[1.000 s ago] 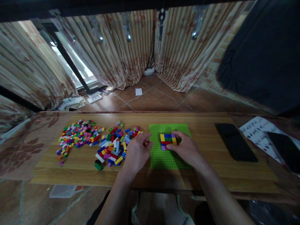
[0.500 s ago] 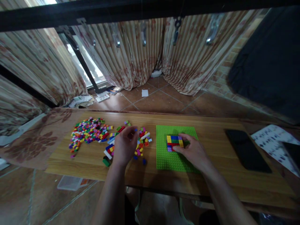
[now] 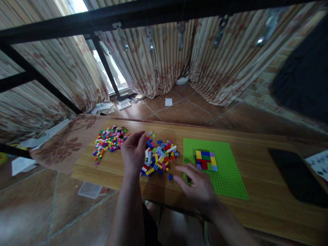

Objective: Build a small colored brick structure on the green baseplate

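Note:
My left hand [image 3: 133,153] is raised over the left side of the loose bricks, thumb and fingers pressed together. Whatever is in that pinch, if anything, I cannot make out. My right hand [image 3: 198,186] hovers over the near left corner of a green baseplate [image 3: 228,171], thumb and fingers apart and holding nothing visible. Just left of its fingertips, a small blue brick [image 3: 170,177] lies alone on the wood. On the baseplate sits a low block of joined toy bricks [image 3: 205,160] in yellow, blue, green, red, purple and light blue. Between my hands spreads a pile of mixed bricks [image 3: 160,159].
Farther left lies a heap of smaller colourful bricks [image 3: 110,140]. A dark flat slab [image 3: 294,174] rests on the wooden tabletop [image 3: 164,191] at right, near a printed sheet [image 3: 319,165]. A clear plastic box [image 3: 89,189] is on the floor. A dark metal bar [image 3: 153,15] crosses above.
My right hand has let go of the brick block and moved left and nearer to me, opening. My left hand remains pinched, slightly farther left over the pile. The view has turned left.

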Demonstrator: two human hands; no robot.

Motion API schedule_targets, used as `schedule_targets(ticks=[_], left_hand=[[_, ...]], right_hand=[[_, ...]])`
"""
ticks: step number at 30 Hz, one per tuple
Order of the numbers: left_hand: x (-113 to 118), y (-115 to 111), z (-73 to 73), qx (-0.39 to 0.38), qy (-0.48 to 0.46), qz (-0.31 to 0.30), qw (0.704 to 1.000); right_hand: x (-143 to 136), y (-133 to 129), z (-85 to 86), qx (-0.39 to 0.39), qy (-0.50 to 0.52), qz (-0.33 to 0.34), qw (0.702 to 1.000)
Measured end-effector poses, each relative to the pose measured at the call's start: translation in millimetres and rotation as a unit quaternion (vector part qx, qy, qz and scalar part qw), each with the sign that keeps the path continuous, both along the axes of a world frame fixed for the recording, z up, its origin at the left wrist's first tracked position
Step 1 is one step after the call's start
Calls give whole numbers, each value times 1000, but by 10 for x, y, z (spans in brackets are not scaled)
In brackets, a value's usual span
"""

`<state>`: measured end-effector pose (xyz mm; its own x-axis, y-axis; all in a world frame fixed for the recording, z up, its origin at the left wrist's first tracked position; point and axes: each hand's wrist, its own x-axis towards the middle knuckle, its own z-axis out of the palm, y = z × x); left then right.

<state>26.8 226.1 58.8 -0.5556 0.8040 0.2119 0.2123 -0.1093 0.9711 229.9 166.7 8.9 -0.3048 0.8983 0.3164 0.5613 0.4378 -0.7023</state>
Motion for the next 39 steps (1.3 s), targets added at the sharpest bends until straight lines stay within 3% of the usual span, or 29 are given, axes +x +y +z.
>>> schedule_targets(ticks=[2,10,16,26,30,33,36,39], left_hand=[[-31,-9,25,6,-6,14,1000],[-111,-21,29,14,-25,9,1000],[-113,-41,44,-1,-27,-5,1000],[-88,-47,34,-12,-51,-37,998],[-98,-36,-3,-14,-62,-67,996],[-113,-41,-34,-51,-58,-141,987],[-110,-64,-55,-109,-29,-244,963],[-89,-92,-64,-147,16,-342,928]], right_hand=[[-143,-94,-80,8,-46,37,998],[-328,-57,-270,73,-83,21,994],[-496,-22,-216,80,-47,20,995],[-739,41,-128,59,-134,23,989],[-700,89,-153,14,-38,18,999],[-635,123,-160,-71,110,-10,991],[-594,160,-136,-164,262,-37,950],[-579,199,-88,-209,378,-31,901]])
